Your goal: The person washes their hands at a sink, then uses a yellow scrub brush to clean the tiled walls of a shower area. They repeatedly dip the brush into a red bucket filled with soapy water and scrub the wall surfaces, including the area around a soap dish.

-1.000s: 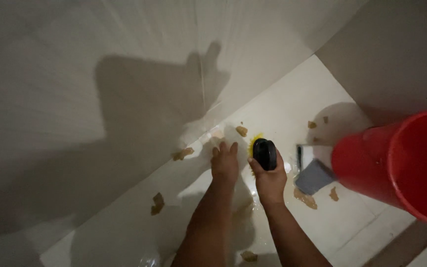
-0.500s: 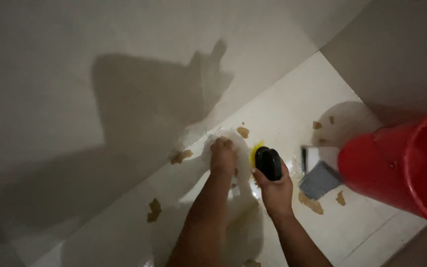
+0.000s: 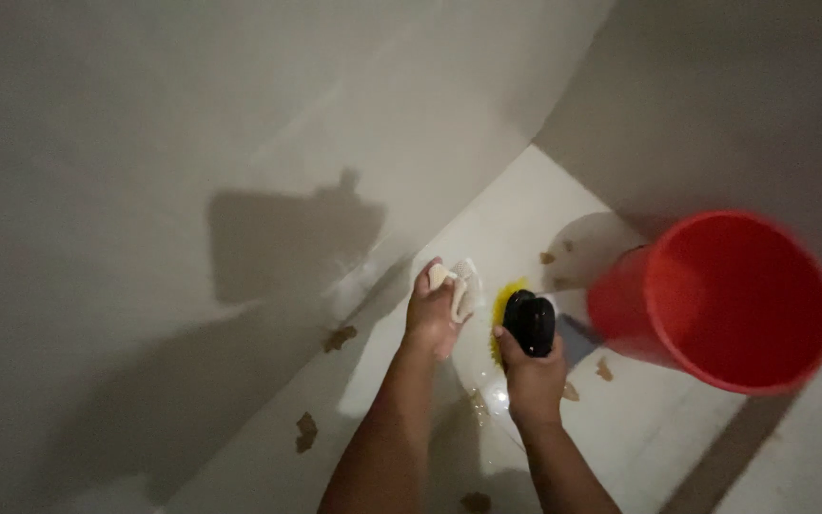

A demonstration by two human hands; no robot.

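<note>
A dim, tiled corner seen from above: a pale grey wall (image 3: 145, 143) meets a white tiled floor (image 3: 677, 447) along a slanting seam, and a second wall (image 3: 715, 95) closes the corner at upper right. Harsh light from behind throws a blocky shadow (image 3: 287, 238) across the left wall. A red bucket (image 3: 725, 305) stands on the floor by the right wall, and brown patches (image 3: 306, 430) dot the tiles along the seam.

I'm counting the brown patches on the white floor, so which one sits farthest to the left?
The brown patch lowest on the left, left of the left hand's forearm. The others lie further right: one up by the wall, others near the red bucket.
</note>
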